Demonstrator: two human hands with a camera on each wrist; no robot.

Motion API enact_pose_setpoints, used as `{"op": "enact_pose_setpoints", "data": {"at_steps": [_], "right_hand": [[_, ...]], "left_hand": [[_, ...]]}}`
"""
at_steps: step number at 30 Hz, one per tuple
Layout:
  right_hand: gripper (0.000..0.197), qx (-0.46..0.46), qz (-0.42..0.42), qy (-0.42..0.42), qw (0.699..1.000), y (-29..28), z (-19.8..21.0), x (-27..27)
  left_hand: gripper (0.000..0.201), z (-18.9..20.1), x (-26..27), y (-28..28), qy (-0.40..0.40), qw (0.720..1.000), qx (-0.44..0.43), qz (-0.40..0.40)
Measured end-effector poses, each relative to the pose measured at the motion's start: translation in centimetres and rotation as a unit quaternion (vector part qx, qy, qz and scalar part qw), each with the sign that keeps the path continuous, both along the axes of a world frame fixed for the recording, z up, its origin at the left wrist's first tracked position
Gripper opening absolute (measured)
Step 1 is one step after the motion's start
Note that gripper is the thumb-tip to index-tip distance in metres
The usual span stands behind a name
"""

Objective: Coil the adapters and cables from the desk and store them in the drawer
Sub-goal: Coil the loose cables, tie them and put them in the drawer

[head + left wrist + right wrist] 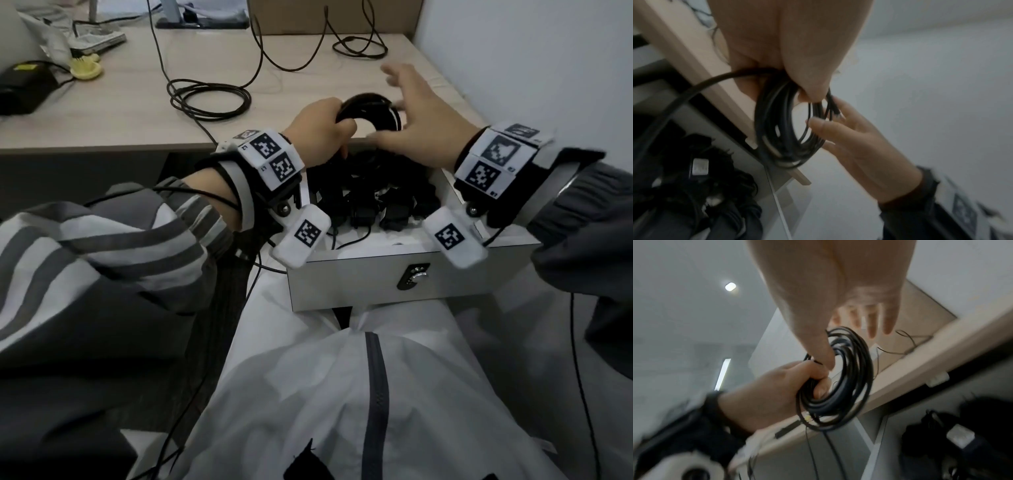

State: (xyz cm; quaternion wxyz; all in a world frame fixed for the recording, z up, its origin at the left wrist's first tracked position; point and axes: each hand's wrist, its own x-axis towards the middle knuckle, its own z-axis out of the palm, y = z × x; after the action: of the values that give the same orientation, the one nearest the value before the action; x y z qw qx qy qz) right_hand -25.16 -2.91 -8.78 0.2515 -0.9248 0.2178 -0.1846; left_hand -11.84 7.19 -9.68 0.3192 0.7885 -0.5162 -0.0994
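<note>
A black cable coil (371,114) stands upright above the desk's front edge, over the open drawer (376,270). My left hand (337,120) grips the coil's left side with curled fingers. Straight, spread fingers of my right hand (404,102) lie against the coil's right side. In the left wrist view the coil (781,129) hangs from my left hand (805,84), with the right hand (849,138) flat behind it. The right wrist view shows my thumb touching the coil (851,382) beside the gripping left hand (789,382). Black adapters and cables (366,202) fill the drawer.
A loosely looped black cable (209,99) lies on the wooden desk (120,113), and another cable (359,48) lies near a cardboard box (335,17) at the back. A black power brick (24,85) sits far left. A white wall (531,68) borders the right.
</note>
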Motion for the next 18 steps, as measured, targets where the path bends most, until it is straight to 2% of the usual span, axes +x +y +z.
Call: {"op": "enact_pose_setpoints", "data": {"at_steps": [1,3,5,7,9,11,14,16,18], "right_hand": [[0.077,-0.062,0.034,0.026,0.997,0.2,0.3,0.1],[0.065,-0.133,0.069,0.085,0.985,0.7,0.6,0.6],[0.05,-0.148,0.056,0.155,0.975,0.9,0.6,1.3],[0.038,-0.164,0.043,0.208,0.963,0.9,0.7,1.7],[0.03,-0.157,0.035,0.21,0.964,0.6,0.6,1.8],[0.027,-0.112,-0.003,0.153,0.982,0.6,0.2,1.7],[0.026,0.01,-0.076,0.019,0.997,0.4,-0.9,1.5],[0.02,0.085,-0.115,-0.055,0.988,0.5,-1.6,1.8],[0.012,0.185,-0.132,-0.126,0.966,1.2,-2.0,2.4]], "left_hand": [[0.011,0.2,-0.2,-0.1,-0.046,0.998,0.025,-0.017],[0.021,0.5,-0.5,-0.4,-0.107,0.991,0.061,-0.056],[0.032,0.7,-0.8,-0.4,-0.142,0.983,0.082,-0.088],[0.031,0.5,-0.9,-0.4,-0.169,0.978,0.077,-0.094],[0.029,0.3,-0.8,-0.4,-0.168,0.981,0.059,-0.078],[0.026,0.1,-0.3,-0.4,-0.107,0.993,0.031,-0.037],[0.02,-0.6,0.6,-0.1,0.064,0.998,-0.008,0.006],[0.015,-1.0,0.7,0.2,0.189,0.982,-0.018,0.005],[0.008,-1.0,0.5,0.3,0.316,0.947,-0.058,0.0]]}}
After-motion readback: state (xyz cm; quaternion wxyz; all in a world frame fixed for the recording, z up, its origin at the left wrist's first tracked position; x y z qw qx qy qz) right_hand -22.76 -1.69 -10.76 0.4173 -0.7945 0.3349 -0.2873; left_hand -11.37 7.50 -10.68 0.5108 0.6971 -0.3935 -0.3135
